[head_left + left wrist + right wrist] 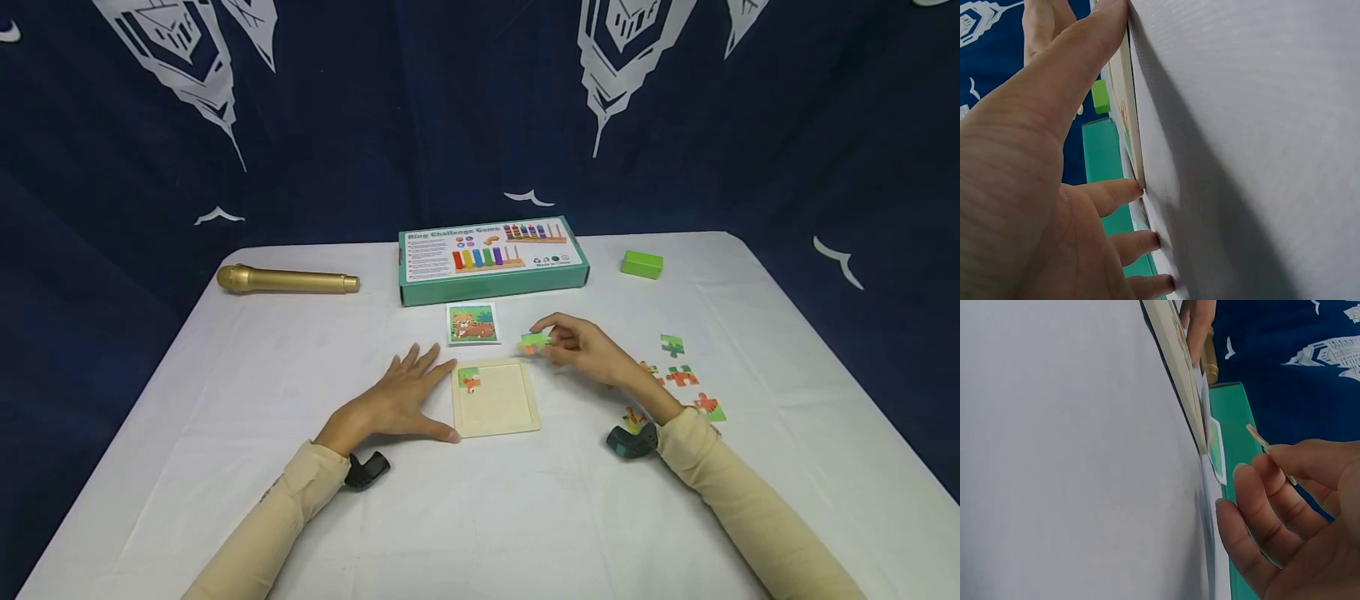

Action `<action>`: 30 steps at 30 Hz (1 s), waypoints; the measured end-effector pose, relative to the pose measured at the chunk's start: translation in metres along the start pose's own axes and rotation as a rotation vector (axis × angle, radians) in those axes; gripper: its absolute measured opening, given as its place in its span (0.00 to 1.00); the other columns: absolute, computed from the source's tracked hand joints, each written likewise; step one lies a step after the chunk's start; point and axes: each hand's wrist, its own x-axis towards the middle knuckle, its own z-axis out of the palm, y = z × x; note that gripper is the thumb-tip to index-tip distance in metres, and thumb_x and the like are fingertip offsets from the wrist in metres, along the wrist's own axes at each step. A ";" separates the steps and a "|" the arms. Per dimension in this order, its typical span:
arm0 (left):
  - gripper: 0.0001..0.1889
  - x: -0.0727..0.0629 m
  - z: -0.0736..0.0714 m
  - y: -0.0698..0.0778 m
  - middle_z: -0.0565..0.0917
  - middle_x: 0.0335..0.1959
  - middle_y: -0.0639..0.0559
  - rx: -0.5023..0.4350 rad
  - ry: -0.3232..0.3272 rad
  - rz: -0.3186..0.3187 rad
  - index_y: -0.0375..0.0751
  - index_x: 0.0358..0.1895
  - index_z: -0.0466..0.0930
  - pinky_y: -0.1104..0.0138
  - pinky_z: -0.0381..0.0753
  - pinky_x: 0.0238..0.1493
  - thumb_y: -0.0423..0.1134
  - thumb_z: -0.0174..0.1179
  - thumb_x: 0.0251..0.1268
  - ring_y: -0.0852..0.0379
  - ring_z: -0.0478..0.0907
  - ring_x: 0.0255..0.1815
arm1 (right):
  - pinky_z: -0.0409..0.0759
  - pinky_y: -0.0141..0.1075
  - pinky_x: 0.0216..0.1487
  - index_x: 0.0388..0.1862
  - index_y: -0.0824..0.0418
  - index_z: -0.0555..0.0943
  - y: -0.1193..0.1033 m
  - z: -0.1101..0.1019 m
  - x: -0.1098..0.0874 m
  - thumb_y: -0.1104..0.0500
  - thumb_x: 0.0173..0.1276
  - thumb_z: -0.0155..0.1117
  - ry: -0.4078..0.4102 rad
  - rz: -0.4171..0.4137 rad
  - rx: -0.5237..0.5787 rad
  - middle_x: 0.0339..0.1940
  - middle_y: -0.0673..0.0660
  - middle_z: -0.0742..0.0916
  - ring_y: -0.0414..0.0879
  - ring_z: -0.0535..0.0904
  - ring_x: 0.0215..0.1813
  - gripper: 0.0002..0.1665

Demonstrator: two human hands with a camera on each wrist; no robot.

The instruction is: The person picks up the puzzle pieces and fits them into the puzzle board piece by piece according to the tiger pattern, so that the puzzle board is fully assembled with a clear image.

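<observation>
A pale wooden puzzle tray (497,408) lies on the white table, with one green and orange jigsaw piece (468,380) in its upper left corner. My left hand (401,398) is spread on the table, its thumb and index fingertip touching the tray's left edge. Right of the tray and above the table, my right hand (585,346) pinches a jigsaw piece (533,342); the right wrist view shows that piece (1259,436) edge-on at the fingertips. Just behind the tray sits a tiger picture card (472,323).
Several loose jigsaw pieces (682,376) lie to the right, some partly hidden by the right forearm. At the back are a teal game box (495,262), a gold microphone (288,280) and a green block (642,264). A dark blue curtain (420,108) hangs behind the table.
</observation>
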 end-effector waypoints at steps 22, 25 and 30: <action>0.59 0.001 0.000 0.000 0.41 0.78 0.42 0.004 -0.002 -0.003 0.47 0.77 0.50 0.43 0.33 0.73 0.71 0.67 0.42 0.39 0.29 0.77 | 0.70 0.27 0.28 0.53 0.66 0.78 -0.007 0.039 0.019 0.67 0.64 0.64 -0.157 0.003 -0.004 0.27 0.54 0.79 0.38 0.70 0.25 0.18; 0.59 0.001 0.000 0.000 0.41 0.78 0.42 0.003 0.000 -0.003 0.47 0.76 0.51 0.43 0.33 0.73 0.71 0.66 0.42 0.39 0.30 0.77 | 0.66 0.26 0.27 0.52 0.66 0.79 -0.008 0.042 0.020 0.67 0.63 0.65 -0.156 -0.002 -0.039 0.26 0.53 0.78 0.37 0.67 0.24 0.17; 0.59 0.001 0.000 0.000 0.41 0.78 0.42 0.002 0.004 -0.001 0.47 0.76 0.51 0.43 0.34 0.73 0.71 0.66 0.41 0.39 0.30 0.77 | 0.63 0.26 0.26 0.52 0.64 0.80 -0.008 0.046 0.021 0.66 0.63 0.66 -0.150 0.005 -0.069 0.26 0.51 0.78 0.37 0.66 0.24 0.17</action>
